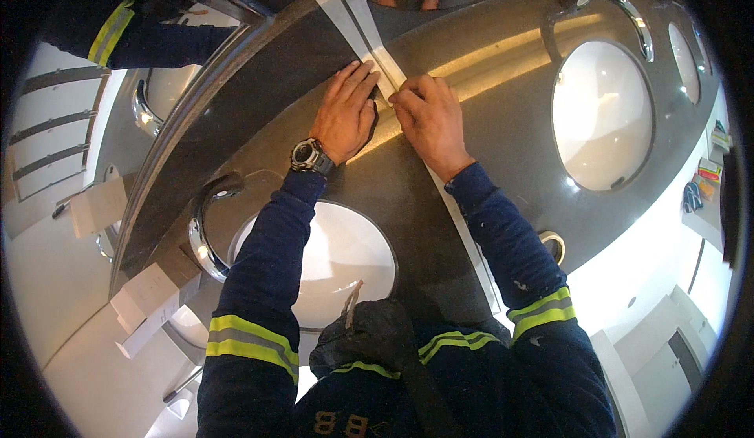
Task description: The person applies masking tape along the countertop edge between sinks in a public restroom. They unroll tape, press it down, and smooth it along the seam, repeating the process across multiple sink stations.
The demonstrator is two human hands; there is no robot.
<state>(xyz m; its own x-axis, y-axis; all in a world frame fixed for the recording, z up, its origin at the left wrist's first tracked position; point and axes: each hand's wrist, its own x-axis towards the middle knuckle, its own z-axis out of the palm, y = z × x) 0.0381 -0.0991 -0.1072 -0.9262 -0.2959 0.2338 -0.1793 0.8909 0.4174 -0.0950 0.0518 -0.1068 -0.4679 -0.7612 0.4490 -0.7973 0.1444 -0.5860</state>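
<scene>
Your L hand (345, 116) is flat on the counter (487, 124), palm down, fingers together and stretched out, tips touching the left edge of the tape (369, 34). Nothing clamped in it, just pressing. Watch (308, 156) on that wrist.

R hand (430, 120) sits just beside it, fingers curled down w/ tips pinched onto the tape where it meets the counter; can't tell if it grips the strip or only presses it.

Tape is a pale strip running diagonally across the dark counter, from the top edge down betw. both hands and on under your R forearm.

Basin (345, 261) directly below your hands, 2nd basin (601, 116) to the right. Tape roll (554, 246) near your R elbow. Chrome faucet (206, 210) left of the near basin.
</scene>
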